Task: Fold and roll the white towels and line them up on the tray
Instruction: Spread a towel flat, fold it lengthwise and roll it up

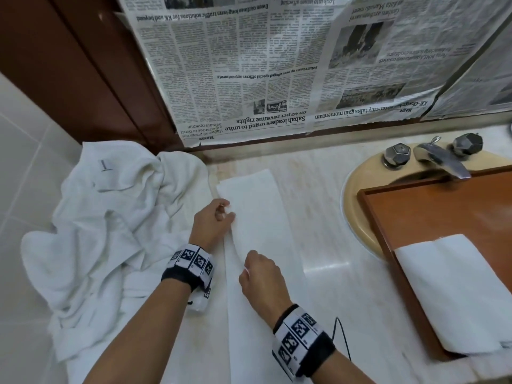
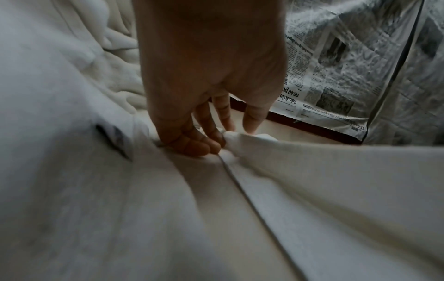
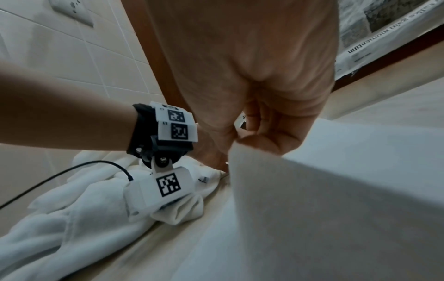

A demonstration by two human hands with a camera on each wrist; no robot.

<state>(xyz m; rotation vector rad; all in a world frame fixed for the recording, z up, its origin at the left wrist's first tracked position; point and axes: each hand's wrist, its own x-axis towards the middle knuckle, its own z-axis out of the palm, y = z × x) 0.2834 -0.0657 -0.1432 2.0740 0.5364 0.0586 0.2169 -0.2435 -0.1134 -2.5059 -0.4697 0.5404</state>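
While both hands work the same strip, the left hand (image 1: 213, 220) pinches the long edge of the towel (image 1: 263, 245) between thumb and curled fingers, and the right hand (image 1: 260, 275) clamps the same edge nearer the person, lifting a flap of it (the right wrist view shows the cloth rising from the pinch). The towel lies on the counter (image 1: 327, 217) as a long narrow band left of the sink (image 1: 357, 217), running from near the person toward the newspaper (image 1: 263, 79) on the wall. I judge this to be the lengthwise fold in hand, with the edge about to be carried across; rolling has not begun on this one.

Further left of the sink, beyond the strip, a pile (image 1: 105, 231) of rumpled white towels sits untouched, so several seem to be waiting. Right of the sink, partly over its basin, the tray (image 1: 443, 206) holds one white towel (image 1: 454, 292), which looks folded or loosely rolled; I cannot tell which. The taps (image 1: 432, 156) stand at the sink's far rim.

So the task looks early: one piece on the tray, one mid-fold, the pile still to do, and most of the tray bare for the line-up.
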